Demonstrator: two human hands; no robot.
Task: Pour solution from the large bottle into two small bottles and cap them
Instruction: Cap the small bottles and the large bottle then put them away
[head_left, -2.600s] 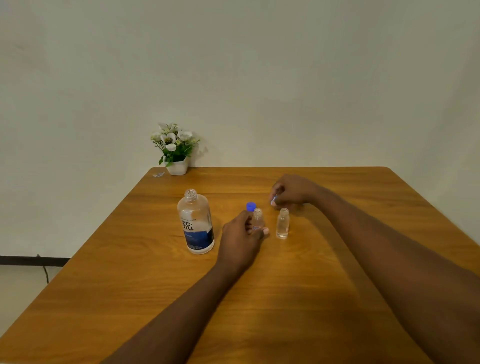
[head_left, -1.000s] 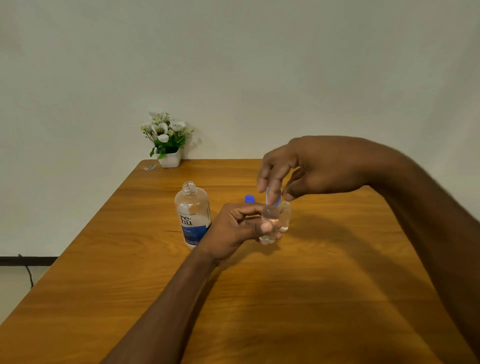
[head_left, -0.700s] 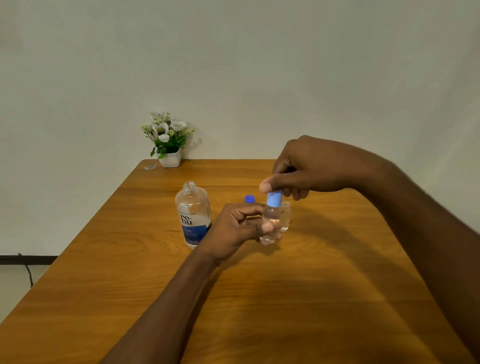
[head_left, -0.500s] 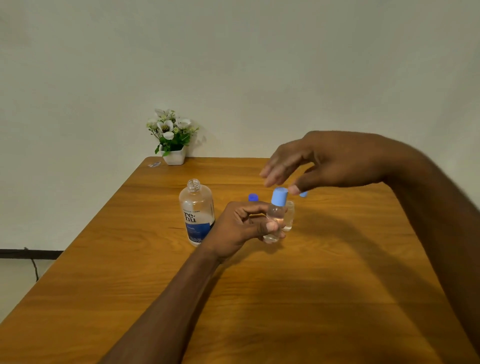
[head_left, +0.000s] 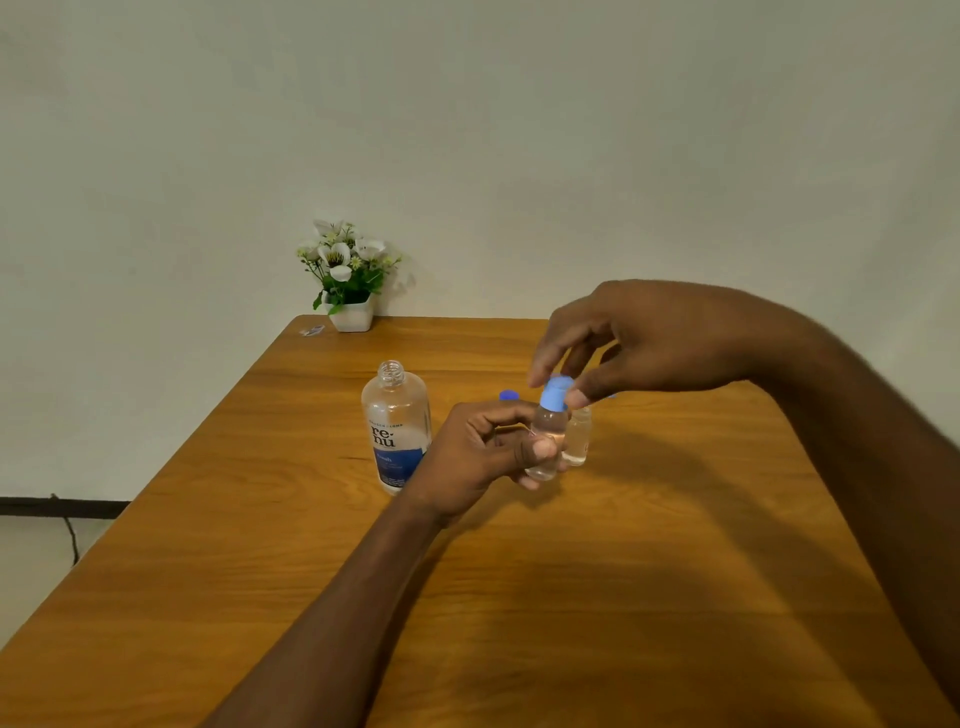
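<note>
My left hand (head_left: 483, 451) grips a small clear bottle (head_left: 546, 434) with liquid in it, held just above the wooden table (head_left: 597, 597). A light blue cap (head_left: 556, 393) sits on its neck, and my right hand (head_left: 631, 340) pinches that cap from above with thumb and fingers. A second small bottle (head_left: 577, 436) stands uncapped on the table right behind the held one. The large clear bottle (head_left: 396, 426) with a blue label stands open to the left. A dark blue cap (head_left: 509, 396) lies behind my left hand.
A white pot of white flowers (head_left: 349, 283) stands at the table's far left corner, with a small clear scrap (head_left: 311, 330) beside it. A sliver of another blue cap (head_left: 610, 396) shows under my right hand. A plain wall rises behind the table.
My right hand brought the light blue cap onto the small bottle in my left hand, let go briefly half a second ago, and now pinches the cap again.
</note>
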